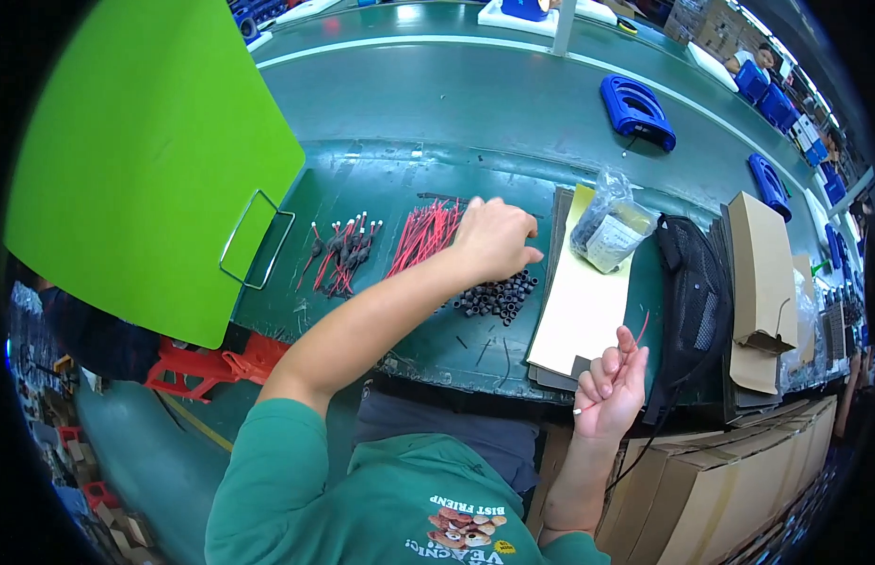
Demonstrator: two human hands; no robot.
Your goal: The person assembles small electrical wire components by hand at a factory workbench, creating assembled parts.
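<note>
My left hand hovers over the workbench, above a pile of small black ring-shaped caps. Its thumb and finger are apart, and I see nothing between them. Beside it on the left lies a bundle of red wires. Further left are several red wires with black lumps and white ends. At the bench's front edge, my right hand is raised palm up with fingers curled around a red wire. The wire's tip sticks up past the fingers, and a white connector shows by the palm.
A green panel with a wire handle stands at left. Right of the caps, a clear bag rests on yellowish sheets, beside a black mesh bag and cardboard. Blue plastic housings sit on the conveyor beyond.
</note>
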